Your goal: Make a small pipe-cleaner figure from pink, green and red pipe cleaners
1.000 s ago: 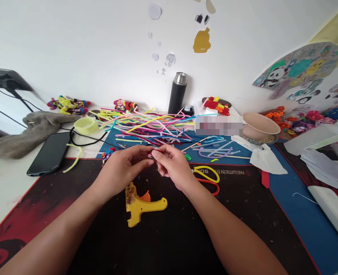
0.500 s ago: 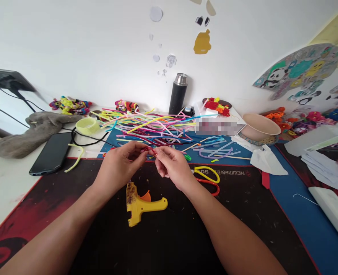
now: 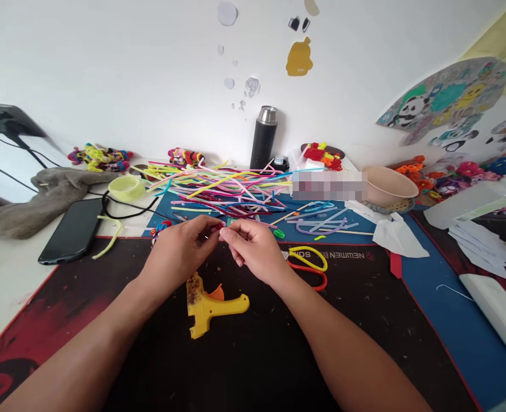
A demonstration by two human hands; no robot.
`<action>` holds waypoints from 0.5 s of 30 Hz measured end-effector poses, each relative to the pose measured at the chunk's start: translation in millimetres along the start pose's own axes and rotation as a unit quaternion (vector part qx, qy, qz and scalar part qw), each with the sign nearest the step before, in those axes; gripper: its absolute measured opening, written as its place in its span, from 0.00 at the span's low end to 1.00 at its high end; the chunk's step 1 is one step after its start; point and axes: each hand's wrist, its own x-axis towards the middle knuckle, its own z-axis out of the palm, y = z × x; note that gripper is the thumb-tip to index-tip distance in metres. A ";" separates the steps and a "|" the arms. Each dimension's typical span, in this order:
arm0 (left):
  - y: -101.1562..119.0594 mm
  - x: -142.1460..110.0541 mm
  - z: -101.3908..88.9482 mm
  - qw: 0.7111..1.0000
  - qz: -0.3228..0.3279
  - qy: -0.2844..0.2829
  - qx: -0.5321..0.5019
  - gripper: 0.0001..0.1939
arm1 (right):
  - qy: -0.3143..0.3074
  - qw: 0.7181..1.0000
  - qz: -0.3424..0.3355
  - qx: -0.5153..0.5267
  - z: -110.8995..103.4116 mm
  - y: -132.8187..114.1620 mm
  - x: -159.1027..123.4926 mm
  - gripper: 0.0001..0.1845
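My left hand [image 3: 183,245] and my right hand [image 3: 253,243] meet above the back of the black desk mat, fingertips together. Between them is a small red piece of pipe cleaner [image 3: 218,227], mostly hidden by the fingers. My left hand is closed in a pinch on it, and the right thumb and forefinger press against it from the other side. Below the hands, a yellow glue gun [image 3: 214,309] lies on the mat. Scissors with yellow and red handles [image 3: 315,269] lie just right of my right hand. A pile of coloured pipe cleaners [image 3: 227,186] spreads behind the hands.
A black phone [image 3: 71,229] and a pale yellow coil [image 3: 126,187] lie at the left. A black thermos [image 3: 264,137] stands against the wall. To the right are a beige bowl [image 3: 390,186], crumpled tissue [image 3: 399,236] and a white case [image 3: 495,312].
My fingertips have drawn closer together, covering more of the red pipe cleaner. The whole view has shifted slightly; the glue gun and scissors lie as before.
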 end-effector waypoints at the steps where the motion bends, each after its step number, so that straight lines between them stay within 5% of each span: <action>1: -0.3 -0.2 0.2 1.000 -0.003 -0.001 -0.010 0.16 | 0.003 1.000 -0.002 -0.003 0.2 -0.8 0.0 0.26; 8: -0.6 -0.7 2.0 0.991 -0.029 -0.004 -0.127 0.16 | 0.036 0.999 0.002 0.039 -5.9 -1.6 2.4 0.23; 15: 2.1 0.1 0.3 0.991 -0.033 -0.001 -0.133 0.14 | 0.058 0.995 0.015 0.076 -7.4 -0.7 2.8 0.22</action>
